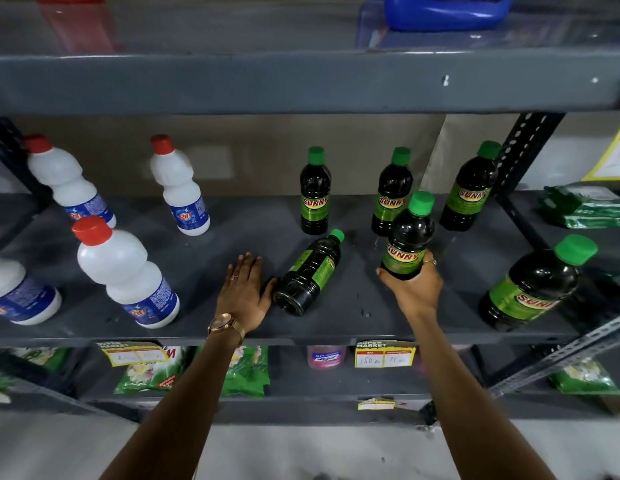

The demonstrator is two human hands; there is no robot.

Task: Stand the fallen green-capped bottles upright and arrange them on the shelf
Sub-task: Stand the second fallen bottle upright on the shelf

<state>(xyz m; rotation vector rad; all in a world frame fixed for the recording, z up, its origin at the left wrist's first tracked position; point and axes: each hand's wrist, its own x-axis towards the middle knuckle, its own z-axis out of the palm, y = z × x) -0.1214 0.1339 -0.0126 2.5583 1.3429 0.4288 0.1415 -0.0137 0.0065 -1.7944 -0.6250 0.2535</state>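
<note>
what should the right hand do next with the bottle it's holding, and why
Probably set it down upright on the shelf. The right hand grips the held bottle by its base, already vertical, with bare shelf below it. That would free a hand for the fallen bottle, on its side beside the open left hand.

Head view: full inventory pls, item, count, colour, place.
green-capped bottles: 6, dark, right half of shelf; 4 upright, one lying, one held
white bottles: 4, red caps, left half
shelf: 1, grey metal
blue container: 1, tier above
green packets: several, tier below and far right
price tags: yellow, shelf edge
left hand: flat, beside lying bottle
right hand: gripping held bottle
</note>
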